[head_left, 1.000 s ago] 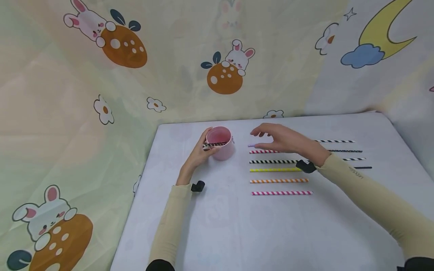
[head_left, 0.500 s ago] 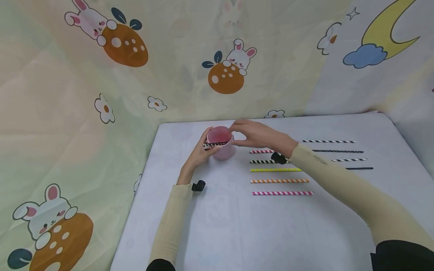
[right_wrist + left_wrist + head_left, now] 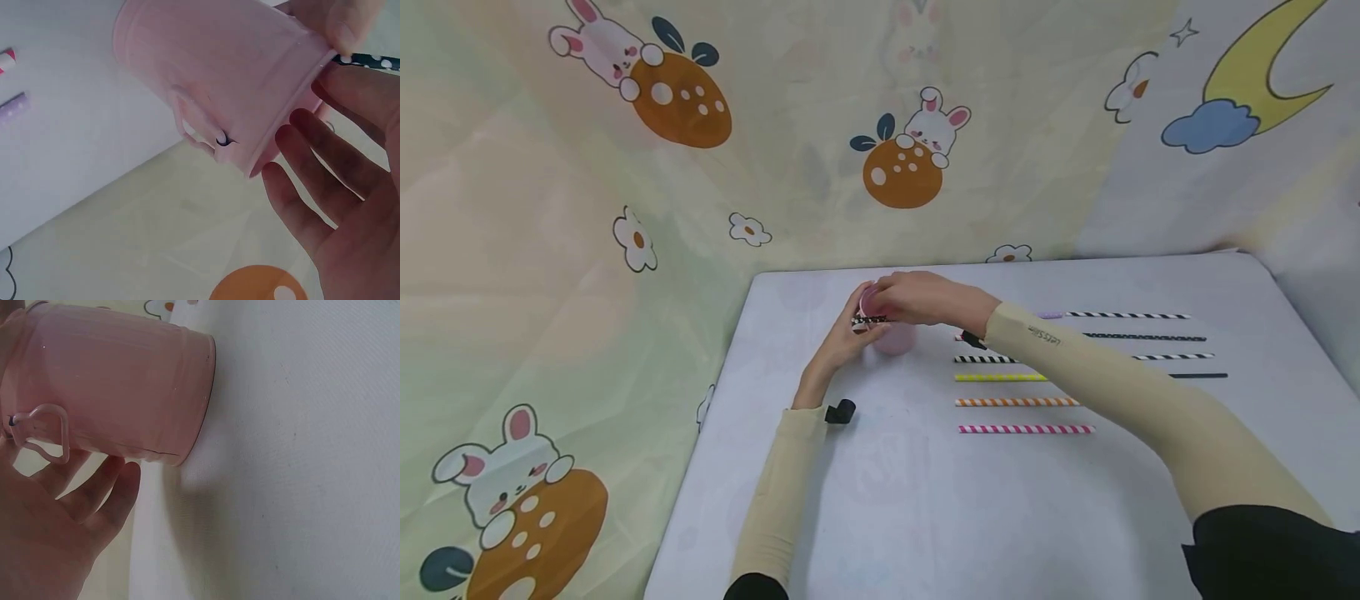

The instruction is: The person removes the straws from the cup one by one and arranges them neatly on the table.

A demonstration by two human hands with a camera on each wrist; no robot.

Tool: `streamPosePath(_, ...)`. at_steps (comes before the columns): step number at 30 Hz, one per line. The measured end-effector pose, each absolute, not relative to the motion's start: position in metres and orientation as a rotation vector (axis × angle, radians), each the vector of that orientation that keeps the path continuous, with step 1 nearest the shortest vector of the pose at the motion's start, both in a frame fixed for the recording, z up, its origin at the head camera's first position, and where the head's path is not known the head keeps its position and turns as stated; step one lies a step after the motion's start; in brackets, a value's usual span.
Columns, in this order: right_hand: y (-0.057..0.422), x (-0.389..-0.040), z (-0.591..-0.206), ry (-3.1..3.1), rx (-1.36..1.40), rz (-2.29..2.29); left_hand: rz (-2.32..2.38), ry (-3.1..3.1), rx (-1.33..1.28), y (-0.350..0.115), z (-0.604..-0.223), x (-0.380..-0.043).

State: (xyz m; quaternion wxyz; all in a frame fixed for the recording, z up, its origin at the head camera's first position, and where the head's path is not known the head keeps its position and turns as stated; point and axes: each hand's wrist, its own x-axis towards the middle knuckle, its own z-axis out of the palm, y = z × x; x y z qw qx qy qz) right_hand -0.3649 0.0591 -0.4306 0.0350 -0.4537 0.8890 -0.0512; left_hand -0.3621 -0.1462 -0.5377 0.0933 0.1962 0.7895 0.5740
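My left hand (image 3: 838,346) holds a small pink bucket (image 3: 895,340) upright near the back of the table, its fingers around the far side. A black straw with white dots (image 3: 872,319) lies across the bucket's mouth beside the left thumb. Over that mouth is my right hand (image 3: 928,298), hiding much of the opening in the head view. In the right wrist view, the right fingertips (image 3: 284,134) are right at the bucket's rim, spread and slightly bent, and the dotted straw (image 3: 375,60) passes close above them. A wire handle loop (image 3: 53,428) hangs on the bucket's side.
Several striped and plain paper straws lie in rows to the right, among them a yellow straw (image 3: 1000,377), an orange striped straw (image 3: 1015,402) and a pink striped straw (image 3: 1026,429). Black-and-white straws (image 3: 1127,316) lie further right, partly behind the right forearm. A printed cloth backdrop (image 3: 805,183) stands behind.
My right hand has moved left from above the straws to the bucket's mouth. The left hand and bucket have stayed in place.
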Motion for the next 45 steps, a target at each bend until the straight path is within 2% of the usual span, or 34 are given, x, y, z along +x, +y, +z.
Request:
streamPosePath(9, 0.047, -0.375, -0.436, 2.635, -1.381, -0.138, 1.686, 2.298, 0.572, -0.145, -0.516, -0.353)
streamPosePath(18, 0.044, -0.378, -0.440, 2.631, -1.328, -0.214, 1.739, 2.321, 0.610, -0.146, -0.537, -0.362)
streamPosePath(34, 0.050, -0.382, -0.447, 2.665, -1.362, -0.332, 1.677, 2.357, 0.550, -0.147, -0.538, -0.360)
streamPosePath(45, 0.060, -0.382, -0.440, 2.655, -1.313, -0.596, 1.692, 2.362, 0.573, -0.145, -0.535, -0.358)
